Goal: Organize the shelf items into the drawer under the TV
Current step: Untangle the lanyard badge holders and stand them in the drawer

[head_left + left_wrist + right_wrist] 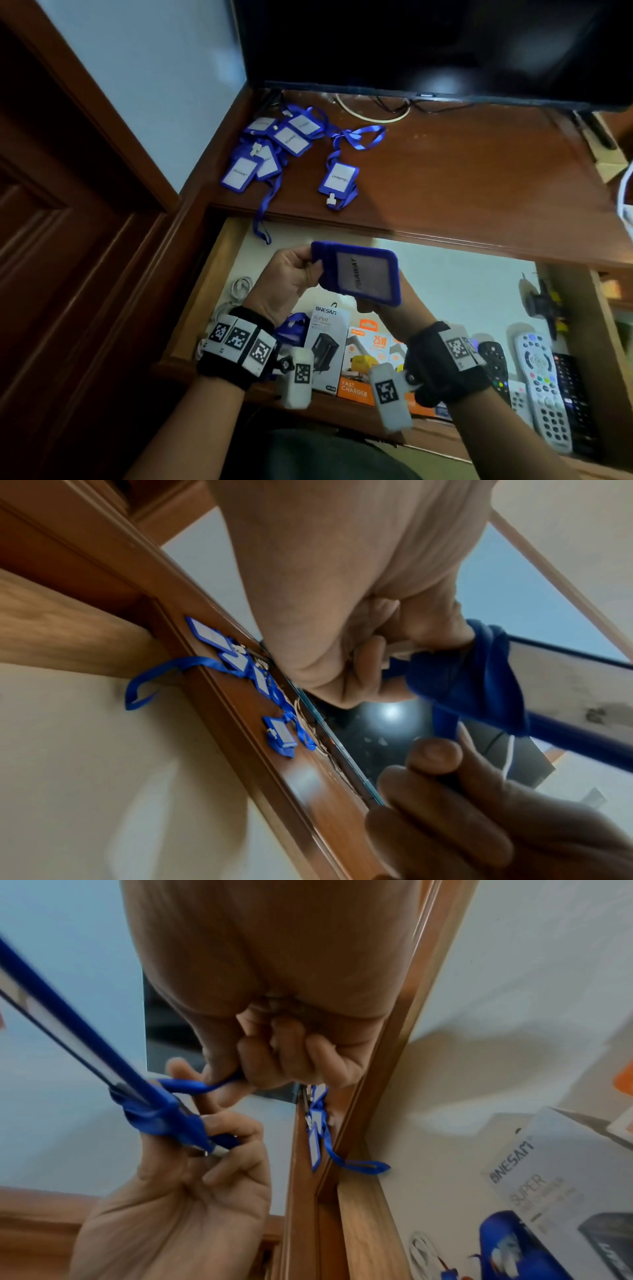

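Above the open drawer (210,274), both hands hold a blue badge holder (359,274) with a white name card. My left hand (301,270) grips its clip end, where the blue lanyard (472,674) is wound around it. My right hand (368,305) is under the holder; in the right wrist view it (240,1077) pinches the loose lanyard strap (192,1087). A pile of several more blue badge holders (274,147) lies on the wooden shelf (462,178) under the TV (445,44). One badge holder (338,180) lies apart from the pile.
The drawer holds a white cable (239,286), a wound blue badge holder (293,327), a white charger box (329,346), an orange charger box (370,363) and several remotes (541,377). One lanyard (262,219) hangs over the shelf edge. Cables (376,109) run behind the TV.
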{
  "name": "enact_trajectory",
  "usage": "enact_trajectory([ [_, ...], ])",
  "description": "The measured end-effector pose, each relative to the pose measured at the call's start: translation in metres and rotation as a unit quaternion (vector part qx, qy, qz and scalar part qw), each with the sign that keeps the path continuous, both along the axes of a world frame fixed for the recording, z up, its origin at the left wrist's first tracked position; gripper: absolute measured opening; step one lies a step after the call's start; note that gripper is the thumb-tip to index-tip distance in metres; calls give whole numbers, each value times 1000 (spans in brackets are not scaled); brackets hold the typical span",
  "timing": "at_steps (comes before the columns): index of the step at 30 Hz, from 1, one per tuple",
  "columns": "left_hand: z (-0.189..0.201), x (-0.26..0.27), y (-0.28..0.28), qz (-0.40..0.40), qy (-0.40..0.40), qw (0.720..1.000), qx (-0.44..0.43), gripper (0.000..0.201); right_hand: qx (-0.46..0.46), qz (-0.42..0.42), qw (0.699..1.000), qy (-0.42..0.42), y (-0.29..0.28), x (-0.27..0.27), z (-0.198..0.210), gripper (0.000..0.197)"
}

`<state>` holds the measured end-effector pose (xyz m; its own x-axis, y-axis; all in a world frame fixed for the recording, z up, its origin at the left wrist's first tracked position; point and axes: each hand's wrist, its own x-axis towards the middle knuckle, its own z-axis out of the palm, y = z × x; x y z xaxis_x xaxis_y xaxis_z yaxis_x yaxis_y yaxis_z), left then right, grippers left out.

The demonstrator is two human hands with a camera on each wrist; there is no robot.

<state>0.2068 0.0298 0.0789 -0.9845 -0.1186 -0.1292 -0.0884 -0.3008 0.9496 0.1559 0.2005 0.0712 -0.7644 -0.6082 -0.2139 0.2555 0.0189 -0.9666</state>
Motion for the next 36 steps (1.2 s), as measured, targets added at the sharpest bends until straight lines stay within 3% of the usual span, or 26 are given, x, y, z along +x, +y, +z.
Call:
enact_trajectory([
  [2,-2,5,-8,11,-15,1000,-10,31,18,33,999,-15,-7,-2,-4,49],
  [6,-3,10,-34,12,-45,998,-47,22,49,80,995,-24,-27,-11,-14,27],
  [9,-10,9,-62,13,-107,990,-86,31,113,69,991,-14,-42,-23,-30,33],
  [11,-18,7,-81,10,-158,981,-110,32,144,61,988,-20,-52,-34,-37,17],
  [14,-36,4,-109,-35,-217,961,-171,26,183,28,983,-19,-67,-61,-48,28],
  [18,-70,-2,-139,-142,-261,888,-349,7,225,-64,971,46,-91,-109,-52,27],
  [22,-80,-12,-146,-264,-250,798,-480,16,275,-145,935,173,-117,-164,-55,16],
  [24,-80,-16,-146,-330,-264,760,-494,19,353,-151,883,271,-127,-185,-57,10],
  [28,-82,-26,-144,-442,-288,700,-482,21,458,-149,808,339,-145,-198,-66,43],
  [32,-84,-30,-133,-507,-273,631,-520,27,500,-94,796,327,-155,-186,-91,63],
  [36,-88,-28,-124,-518,-259,585,-568,22,497,-105,787,352,-145,-170,-103,67],
])
